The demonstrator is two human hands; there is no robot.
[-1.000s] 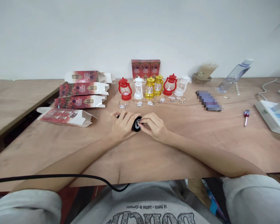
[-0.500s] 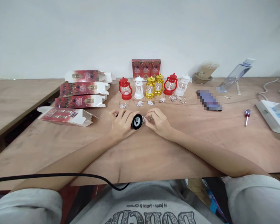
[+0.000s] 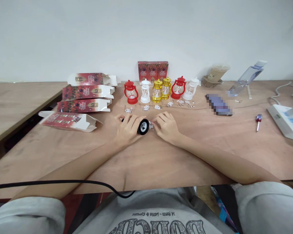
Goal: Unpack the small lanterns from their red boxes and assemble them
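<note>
My left hand [image 3: 130, 129] is wrapped round a black lantern [image 3: 143, 127] that lies on its side, its round base with a white inset facing me. Most of its body is hidden under the fingers. Just right of the base, my right hand [image 3: 166, 128] has thumb and fingers drawn together beside a small bundle of white pieces and thin wire [image 3: 150, 126]. What those fingertips grip cannot be made out. Behind the hands stand several upright lanterns: red [image 3: 131, 92], white [image 3: 145, 91] and gold [image 3: 157, 92] ones among them. Small white-and-wire bundles [image 3: 146, 108] lie before them.
Open red printed boxes [image 3: 83, 105] lie at the left, and upright boxes [image 3: 153, 71] stand by the wall. Right of the lanterns are a cup [image 3: 216, 74], a tilted bottle [image 3: 246, 79], a pixelated flat object [image 3: 219, 104], a screwdriver [image 3: 258, 122] and a white tray [image 3: 286, 122].
My right-hand fingers have curled in and turned slightly downward by the small bundle. A thin wire that stuck up by them no longer shows. My left hand and the lantern have stayed put.
</note>
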